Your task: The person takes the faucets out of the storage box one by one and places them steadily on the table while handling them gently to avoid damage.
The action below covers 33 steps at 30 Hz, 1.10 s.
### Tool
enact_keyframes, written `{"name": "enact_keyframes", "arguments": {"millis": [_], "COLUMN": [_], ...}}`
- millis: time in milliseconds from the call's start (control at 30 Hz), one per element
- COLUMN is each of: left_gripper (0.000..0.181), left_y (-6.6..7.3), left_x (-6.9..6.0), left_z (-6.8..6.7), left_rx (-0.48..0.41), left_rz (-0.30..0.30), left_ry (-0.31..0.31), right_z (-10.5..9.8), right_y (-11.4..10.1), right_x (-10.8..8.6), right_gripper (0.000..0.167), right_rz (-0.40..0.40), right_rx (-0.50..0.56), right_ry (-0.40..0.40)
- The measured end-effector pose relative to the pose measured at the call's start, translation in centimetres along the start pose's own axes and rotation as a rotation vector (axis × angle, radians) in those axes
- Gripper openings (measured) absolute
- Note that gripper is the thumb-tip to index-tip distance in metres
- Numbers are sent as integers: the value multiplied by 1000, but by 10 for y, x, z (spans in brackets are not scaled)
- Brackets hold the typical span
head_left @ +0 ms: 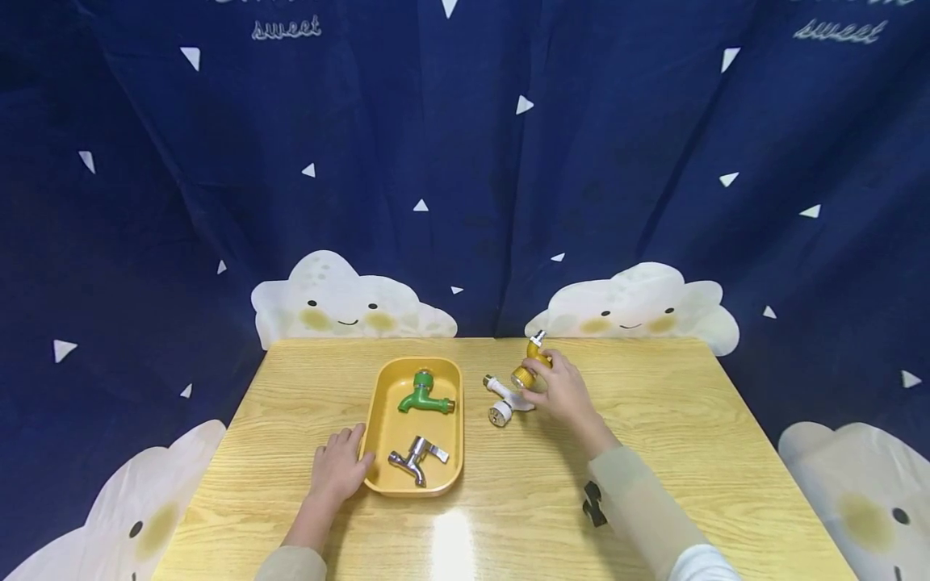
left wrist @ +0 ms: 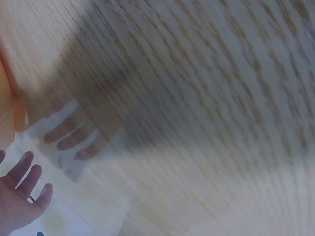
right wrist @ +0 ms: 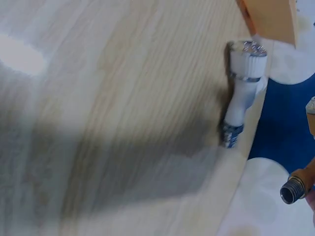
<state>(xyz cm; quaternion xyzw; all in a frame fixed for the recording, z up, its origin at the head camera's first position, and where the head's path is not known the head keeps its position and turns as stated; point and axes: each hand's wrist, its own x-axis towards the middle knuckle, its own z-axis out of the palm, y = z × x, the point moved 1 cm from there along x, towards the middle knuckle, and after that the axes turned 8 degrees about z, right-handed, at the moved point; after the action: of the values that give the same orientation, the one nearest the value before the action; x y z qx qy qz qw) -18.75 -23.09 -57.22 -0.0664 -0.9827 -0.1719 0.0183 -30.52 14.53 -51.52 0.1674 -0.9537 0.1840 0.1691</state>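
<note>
In the head view my right hand (head_left: 563, 387) grips a yellow faucet (head_left: 536, 351) between thumb and fingers, above the table. Part of this faucet (right wrist: 300, 182) shows at the right edge of the right wrist view, threaded end outward. Just left of that hand lies a white faucet (head_left: 503, 403) on the wood. My left hand (head_left: 339, 464), fingers extended, rests against the left side of a yellow tray (head_left: 378, 403). Inside the tray, a green faucet (head_left: 423, 395) lies at the far end and a chrome faucet (head_left: 416, 460) at the near end.
A black object (head_left: 594, 504) lies on the wooden table (head_left: 523, 500), partly hidden under the right sleeve (head_left: 647, 500). Behind the table hangs a dark blue curtain (head_left: 465, 161) printed with clouds.
</note>
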Motion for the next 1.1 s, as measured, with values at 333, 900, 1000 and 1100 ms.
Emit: {"name": "enact_keyframes", "arguments": {"millis": [333,900,1000,1100], "left_gripper": [54,53,53,53], "left_y": [0,1,1,2], "left_x": [1,1,0,0], "left_z": [1,0,0,0], "left_rx": [14,10,8,2], "left_rz": [8,12,10,7], "left_ry": [14,21,17,17], "right_z": [10,23,24,26], "right_y": [31,61,64,68], "right_x": [-16,-44,-47,-48], "right_gripper": [44,46,47,49], "right_rz": [93,294,316,335], "right_rx": [18,41,47,43], "right_ry": [11,-126,-148,-182]}}
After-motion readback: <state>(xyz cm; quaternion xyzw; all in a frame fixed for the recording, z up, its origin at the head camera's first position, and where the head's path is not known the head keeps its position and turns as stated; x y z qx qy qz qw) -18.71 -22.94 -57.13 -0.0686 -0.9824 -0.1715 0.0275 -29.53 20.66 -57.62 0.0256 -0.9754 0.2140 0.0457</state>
